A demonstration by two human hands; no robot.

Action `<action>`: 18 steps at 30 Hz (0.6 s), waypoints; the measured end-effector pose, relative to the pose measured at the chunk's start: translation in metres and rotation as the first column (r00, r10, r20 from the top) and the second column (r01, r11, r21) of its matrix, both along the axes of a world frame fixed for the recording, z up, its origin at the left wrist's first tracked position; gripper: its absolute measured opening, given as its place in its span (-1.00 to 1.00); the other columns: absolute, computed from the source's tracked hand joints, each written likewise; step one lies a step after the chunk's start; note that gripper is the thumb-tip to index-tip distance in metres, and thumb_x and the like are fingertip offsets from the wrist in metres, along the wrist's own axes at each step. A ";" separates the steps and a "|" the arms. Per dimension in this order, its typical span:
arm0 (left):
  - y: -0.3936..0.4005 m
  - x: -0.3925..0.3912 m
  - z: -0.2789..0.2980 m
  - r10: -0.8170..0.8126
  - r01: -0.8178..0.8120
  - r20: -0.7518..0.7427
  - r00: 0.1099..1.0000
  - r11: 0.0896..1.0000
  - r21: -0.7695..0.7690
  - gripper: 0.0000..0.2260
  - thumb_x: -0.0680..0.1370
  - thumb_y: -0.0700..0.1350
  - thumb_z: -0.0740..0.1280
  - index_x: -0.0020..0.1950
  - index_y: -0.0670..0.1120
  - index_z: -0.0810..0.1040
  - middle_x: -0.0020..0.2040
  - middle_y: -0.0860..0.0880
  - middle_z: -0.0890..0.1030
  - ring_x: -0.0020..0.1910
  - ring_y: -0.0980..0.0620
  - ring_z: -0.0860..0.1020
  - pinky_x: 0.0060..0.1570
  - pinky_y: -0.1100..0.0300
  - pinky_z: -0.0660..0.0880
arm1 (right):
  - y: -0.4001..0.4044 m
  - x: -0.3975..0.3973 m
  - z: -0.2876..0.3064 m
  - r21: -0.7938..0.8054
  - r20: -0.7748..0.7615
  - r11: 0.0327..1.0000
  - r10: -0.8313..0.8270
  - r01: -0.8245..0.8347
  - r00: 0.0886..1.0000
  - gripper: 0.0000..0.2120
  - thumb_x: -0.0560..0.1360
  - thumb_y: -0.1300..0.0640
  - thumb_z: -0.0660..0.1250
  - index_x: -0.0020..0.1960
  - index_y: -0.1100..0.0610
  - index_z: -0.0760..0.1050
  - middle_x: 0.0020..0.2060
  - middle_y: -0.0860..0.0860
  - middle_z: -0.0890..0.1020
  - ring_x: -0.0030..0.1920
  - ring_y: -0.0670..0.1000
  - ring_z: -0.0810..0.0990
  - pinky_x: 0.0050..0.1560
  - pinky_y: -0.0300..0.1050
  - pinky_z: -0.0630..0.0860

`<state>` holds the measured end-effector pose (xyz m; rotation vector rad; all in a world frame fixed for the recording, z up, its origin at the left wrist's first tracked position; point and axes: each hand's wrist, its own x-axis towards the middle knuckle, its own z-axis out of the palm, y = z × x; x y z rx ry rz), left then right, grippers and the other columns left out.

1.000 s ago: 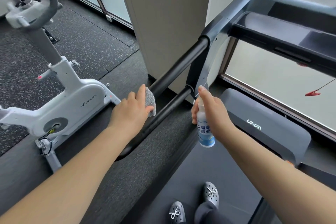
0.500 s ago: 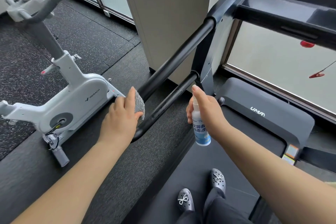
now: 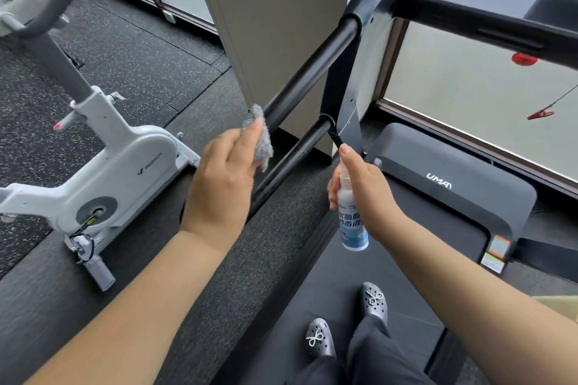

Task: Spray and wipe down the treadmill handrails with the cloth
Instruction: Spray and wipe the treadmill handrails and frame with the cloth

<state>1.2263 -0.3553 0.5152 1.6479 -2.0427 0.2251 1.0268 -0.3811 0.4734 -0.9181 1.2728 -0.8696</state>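
The left hand (image 3: 223,184) pinches a grey cloth (image 3: 262,137) between thumb and fingers, the cloth just beside the upper black handrail (image 3: 312,72) of the treadmill; whether it touches the rail, I cannot tell; the right hand (image 3: 367,194) is wrapped around a white spray bottle (image 3: 352,222), forefinger on the nozzle, near the lower handrail (image 3: 300,147); a white exercise bike (image 3: 125,166) stands to the left.

cloth (image 3: 262,139): fuzzy grey
handrails (image 3: 308,77): plain black
spray bottle (image 3: 352,222): white, blue label
exercise bike (image 3: 125,162): light grey, left of handrails
floor mat (image 3: 131,53): black, pale speckles
shoes (image 3: 319,337): grey, perforated, silver bows
clip (image 3: 540,113): red
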 end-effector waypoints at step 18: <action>-0.009 -0.017 -0.109 0.386 -0.289 -0.268 0.882 0.896 0.338 -0.52 0.51 -0.36 0.30 0.43 -0.14 0.38 0.14 -0.18 0.49 0.01 -0.17 0.53 0.06 0.10 0.45 | -0.069 0.034 -0.106 0.139 -0.110 0.966 0.233 -0.217 0.966 -0.43 0.52 -0.23 0.18 -0.47 0.17 0.38 -0.54 0.05 0.54 -0.49 0.03 0.51 -0.21 -0.09 0.53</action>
